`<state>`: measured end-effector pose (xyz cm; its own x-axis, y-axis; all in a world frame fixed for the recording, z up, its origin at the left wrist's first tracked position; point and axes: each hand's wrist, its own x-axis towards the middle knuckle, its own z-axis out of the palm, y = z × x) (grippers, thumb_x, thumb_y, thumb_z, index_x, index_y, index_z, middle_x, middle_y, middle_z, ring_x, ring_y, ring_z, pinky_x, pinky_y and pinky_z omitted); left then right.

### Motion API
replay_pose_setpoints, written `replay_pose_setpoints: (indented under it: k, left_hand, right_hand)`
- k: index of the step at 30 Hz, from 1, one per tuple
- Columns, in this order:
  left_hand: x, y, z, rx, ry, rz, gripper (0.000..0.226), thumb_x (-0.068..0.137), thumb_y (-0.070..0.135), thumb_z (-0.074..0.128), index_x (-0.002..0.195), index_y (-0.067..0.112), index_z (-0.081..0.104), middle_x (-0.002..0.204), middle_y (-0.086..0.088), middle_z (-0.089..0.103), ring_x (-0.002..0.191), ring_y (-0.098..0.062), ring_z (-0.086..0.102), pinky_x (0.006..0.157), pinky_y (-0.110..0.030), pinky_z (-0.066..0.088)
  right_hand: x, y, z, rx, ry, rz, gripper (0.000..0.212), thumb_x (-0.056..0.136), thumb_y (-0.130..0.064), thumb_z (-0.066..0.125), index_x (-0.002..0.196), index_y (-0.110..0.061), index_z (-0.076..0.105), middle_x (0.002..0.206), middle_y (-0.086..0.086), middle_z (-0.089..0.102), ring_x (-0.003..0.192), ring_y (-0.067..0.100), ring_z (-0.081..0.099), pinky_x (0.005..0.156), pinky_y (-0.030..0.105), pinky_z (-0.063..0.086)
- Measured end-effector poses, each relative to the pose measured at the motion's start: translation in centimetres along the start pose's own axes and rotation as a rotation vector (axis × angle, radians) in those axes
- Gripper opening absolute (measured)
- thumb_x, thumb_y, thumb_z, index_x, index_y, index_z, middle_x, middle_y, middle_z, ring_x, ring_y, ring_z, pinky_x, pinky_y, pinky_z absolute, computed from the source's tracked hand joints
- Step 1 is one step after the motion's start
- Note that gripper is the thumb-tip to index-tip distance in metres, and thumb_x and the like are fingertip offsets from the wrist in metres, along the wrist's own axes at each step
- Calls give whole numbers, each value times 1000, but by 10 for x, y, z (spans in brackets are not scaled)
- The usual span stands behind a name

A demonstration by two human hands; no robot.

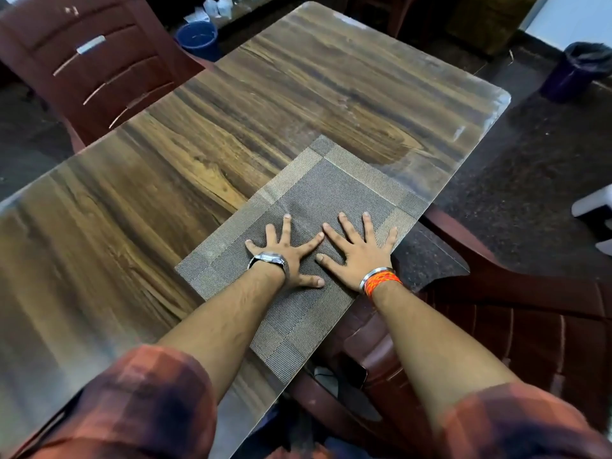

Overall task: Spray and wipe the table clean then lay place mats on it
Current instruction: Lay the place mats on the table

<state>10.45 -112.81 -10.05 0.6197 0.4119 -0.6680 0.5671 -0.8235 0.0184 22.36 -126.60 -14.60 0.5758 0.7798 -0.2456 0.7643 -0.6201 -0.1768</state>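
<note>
A grey woven place mat (334, 190) with a lighter border lies flat on the wood-grain table (198, 144), along the table's right edge. My left hand (288, 256), with a watch on the wrist, presses flat on the mat with fingers spread. My right hand (359, 250), with an orange thread band and a metal bangle on the wrist, lies flat beside it on the mat, fingers spread too. Neither hand holds anything. No spray bottle or cloth is in view.
A dark red plastic chair (463, 326) stands at the table's right edge below my right arm. Another red chair (96, 61) stands at the far left side. A blue bucket (198, 38) and a dark bin (576, 71) stand on the floor beyond the table.
</note>
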Motion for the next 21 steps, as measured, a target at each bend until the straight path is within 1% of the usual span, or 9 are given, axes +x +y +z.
replay_pose_setpoints:
  k: [7, 10, 12, 14, 16, 18, 21]
  left_hand:
    - [1, -1, 2, -11, 17, 1, 103, 56, 92, 50, 131, 70, -18, 151, -1, -41, 142, -44, -16, 100, -80, 9]
    - [-9, -3, 5, -56, 48, 21, 107, 61, 90, 51, 134, 64, -22, 154, -1, -36, 144, -41, -15, 102, -78, 8]
    - [-19, -6, 12, -75, 117, 23, 105, 67, 88, 46, 137, 58, -26, 157, 2, -29, 146, -37, -12, 104, -76, 8]
    - [-32, -14, 16, -82, 190, 2, 101, 71, 88, 38, 140, 53, -27, 159, 4, -24, 147, -34, -9, 107, -73, 8]
    - [-45, -27, 21, -77, 227, -31, 98, 73, 88, 32, 141, 51, -28, 160, 5, -20, 147, -33, -8, 110, -69, 7]
    - [-64, -46, 31, -85, 253, -89, 95, 75, 88, 28, 142, 48, -27, 161, 4, -18, 148, -33, -7, 112, -65, 9]
    - [-98, -78, 54, -179, 287, -187, 93, 77, 86, 31, 144, 48, -22, 161, 3, -14, 148, -32, -4, 113, -62, 8]
  right_hand:
    - [0, 0, 1, 1, -11, 5, 70, 78, -88, 13, 142, -65, -4, 161, -25, -7, 150, 26, -13, 105, 75, -10]
    - [1, 0, -4, 24, -65, 4, 71, 80, -85, 12, 144, -60, -6, 160, -25, -10, 150, 25, -16, 105, 74, -13]
    - [0, -3, -9, 41, -45, -3, 72, 85, -80, 14, 148, -53, -5, 161, -22, -10, 150, 23, -17, 107, 72, -14]
    - [-4, -12, -15, 31, 31, -42, 71, 89, -74, 17, 151, -46, -5, 162, -19, -10, 150, 21, -15, 109, 71, -12]
    - [-8, -29, -19, 33, 82, -94, 72, 90, -71, 19, 152, -43, -5, 162, -19, -11, 151, 21, -14, 110, 70, -10]
    - [-12, -53, -20, 50, 84, -153, 73, 91, -68, 21, 153, -40, -4, 162, -19, -11, 151, 22, -14, 110, 70, -11]
    - [-19, -100, -18, 72, 42, -270, 73, 93, -66, 25, 154, -38, -4, 162, -18, -11, 150, 22, -15, 111, 69, -12]
